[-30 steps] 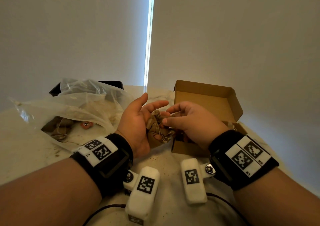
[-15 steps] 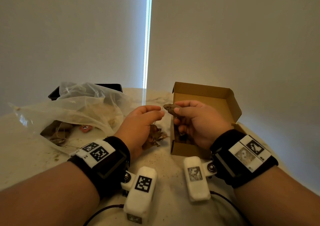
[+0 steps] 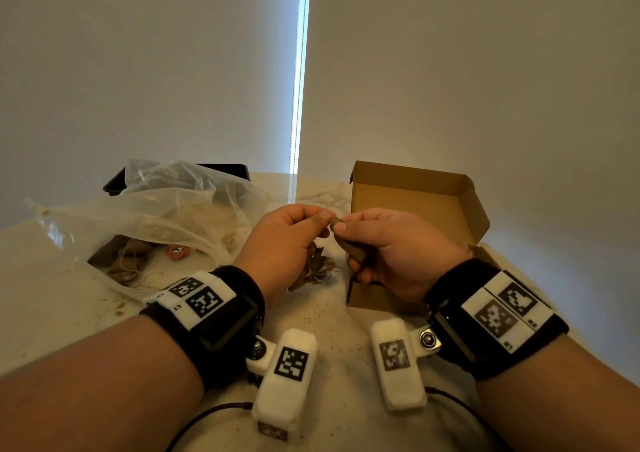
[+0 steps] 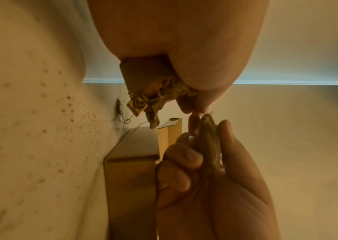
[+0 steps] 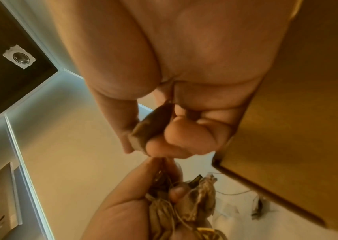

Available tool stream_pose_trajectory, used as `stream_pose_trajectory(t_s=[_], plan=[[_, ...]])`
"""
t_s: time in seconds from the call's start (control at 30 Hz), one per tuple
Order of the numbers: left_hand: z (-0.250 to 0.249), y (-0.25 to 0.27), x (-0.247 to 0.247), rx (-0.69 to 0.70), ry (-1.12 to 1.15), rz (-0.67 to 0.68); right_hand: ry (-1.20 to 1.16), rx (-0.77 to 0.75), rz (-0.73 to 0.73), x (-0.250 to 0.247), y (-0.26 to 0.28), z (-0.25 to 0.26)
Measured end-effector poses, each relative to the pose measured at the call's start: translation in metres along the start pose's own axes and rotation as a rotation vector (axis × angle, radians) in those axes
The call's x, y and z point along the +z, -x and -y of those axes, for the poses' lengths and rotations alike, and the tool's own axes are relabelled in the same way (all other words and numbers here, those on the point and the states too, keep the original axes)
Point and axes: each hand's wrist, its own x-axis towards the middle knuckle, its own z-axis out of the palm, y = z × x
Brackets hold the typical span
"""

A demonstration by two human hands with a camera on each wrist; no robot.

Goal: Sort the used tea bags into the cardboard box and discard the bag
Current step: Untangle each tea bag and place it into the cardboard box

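Observation:
My right hand [image 3: 349, 233] pinches one brown used tea bag [image 3: 349, 247] just left of the open cardboard box [image 3: 426, 206]. In the right wrist view that tea bag [image 5: 154, 128] sits between thumb and curled fingers. My left hand [image 3: 311, 223] holds a tangled clump of tea bags [image 3: 315, 268] with strings under its palm, and its thumb and forefinger pinch at the top of the single bag. The clump [image 4: 155, 95] shows in the left wrist view beside the tea bag [image 4: 211, 141]. A clear plastic bag [image 3: 166, 209] lies at left with more tea bags [image 3: 121, 257] inside.
A black tray [image 3: 221, 171] stands behind the plastic bag. A small red tag [image 3: 179, 251] lies inside the bag's mouth. Tea crumbs speckle the pale marble table [image 3: 329, 323]. Loose strings trail on the table by the box corner [image 5: 231, 193].
My right hand has pulled one tea bag out of the clump and lifted it beside the box. My left hand closed round the clump and rose; its fingertips now meet the right hand's.

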Motion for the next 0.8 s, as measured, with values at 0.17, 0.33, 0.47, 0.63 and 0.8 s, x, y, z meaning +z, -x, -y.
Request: stream_pose_trajectory(t_s=[0.17, 0.33, 0.47, 0.63, 0.8], plan=[[-0.002, 0.001, -0.002, 0.003, -0.033, 0.028, -0.021, 0.015, 0.017, -0.001, 0.002, 0.004], [0.0, 0.002, -0.004, -0.012, -0.055, 0.015, -0.25, -0.057, -0.003, -0.007, 0.002, 0.007], [0.001, 0.004, -0.002, -0.048, -0.057, 0.019, -0.42, -0.118, -0.027, -0.011, 0.002, 0.01], [0.002, 0.005, -0.002, -0.093, -0.043, 0.036, -0.523, -0.199, -0.069, -0.014, -0.001, 0.013], [0.005, 0.003, -0.003, -0.067, -0.113, 0.066, -0.591, -0.201, -0.104, -0.015, -0.003, 0.012]])
